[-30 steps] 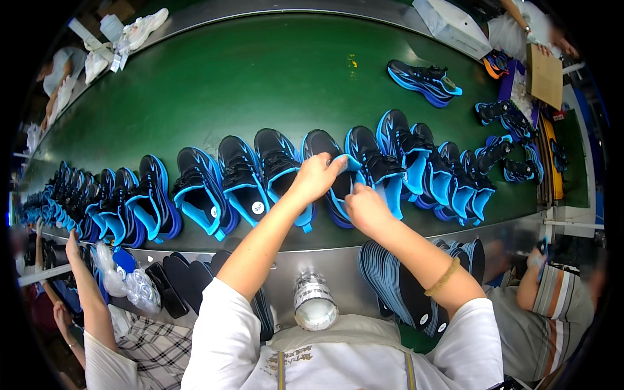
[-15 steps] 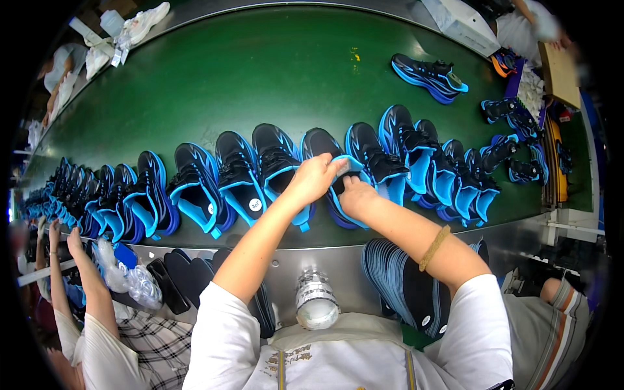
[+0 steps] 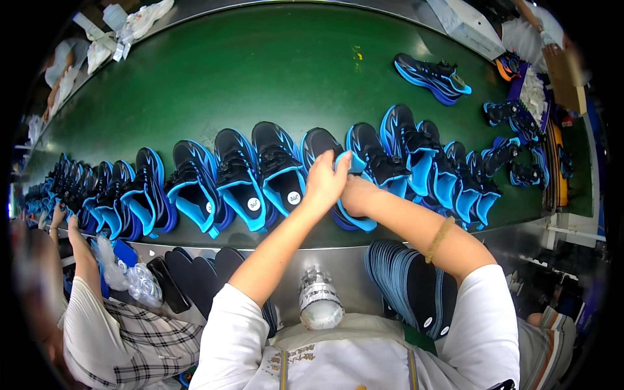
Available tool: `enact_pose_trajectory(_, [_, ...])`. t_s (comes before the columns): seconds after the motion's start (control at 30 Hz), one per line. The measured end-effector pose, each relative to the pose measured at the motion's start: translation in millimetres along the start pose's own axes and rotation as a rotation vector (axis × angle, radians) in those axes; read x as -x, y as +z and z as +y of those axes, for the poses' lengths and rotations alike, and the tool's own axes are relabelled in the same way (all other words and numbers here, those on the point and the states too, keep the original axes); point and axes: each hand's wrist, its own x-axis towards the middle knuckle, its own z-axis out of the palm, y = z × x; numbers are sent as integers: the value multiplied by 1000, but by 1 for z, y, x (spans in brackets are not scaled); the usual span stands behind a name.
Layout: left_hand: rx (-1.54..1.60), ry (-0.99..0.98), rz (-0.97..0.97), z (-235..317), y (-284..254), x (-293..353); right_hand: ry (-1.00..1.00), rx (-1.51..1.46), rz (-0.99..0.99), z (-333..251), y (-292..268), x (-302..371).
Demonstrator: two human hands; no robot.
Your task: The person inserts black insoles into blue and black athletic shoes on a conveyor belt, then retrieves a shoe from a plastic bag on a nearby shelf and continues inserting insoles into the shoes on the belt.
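Note:
A black and bright-blue sports shoe (image 3: 318, 138) stands toe-away on the green table in front of me. My left hand (image 3: 326, 181) grips the tongue and collar, thumb raised along the blue lining. Close against it, my right hand (image 3: 356, 197) reaches into the shoe's opening, its fingers hidden inside. Left of my hands, a matching shoe (image 3: 268, 134) shows a round white sticker on the insole inside it. Another matching shoe (image 3: 365, 141) stands just to the right.
More such shoes (image 3: 151, 185) line the near table edge on both sides. One shoe (image 3: 431, 77) lies farther back. Below the edge are stacked insoles (image 3: 396, 276), loose insoles (image 3: 226, 268), a clear bottle (image 3: 318, 296) and a black phone (image 3: 168, 286). Co-workers sit to either side.
My left hand has shifted slightly lower and closer to my right hand, which has sunk deeper into the shoe. The co-worker on the left has moved their arms.

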Motion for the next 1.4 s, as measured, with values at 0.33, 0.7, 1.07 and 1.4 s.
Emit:
enact_pose_trajectory(0.33, [-181, 270, 57, -6, 17, 18, 28, 94, 186, -5, 23, -32])
enact_pose_trajectory(0.7, [-190, 178, 156, -13, 3, 6, -171, 113, -214, -23, -26, 45])
enact_pose_trajectory(1.07, [-644, 771, -108, 11, -21, -3, -172, -111, 667, -21, 56, 112])
enact_pose_trajectory(1.4, [-1004, 814, -222, 12, -28, -10, -298, -510, 726, 5, 56, 135])
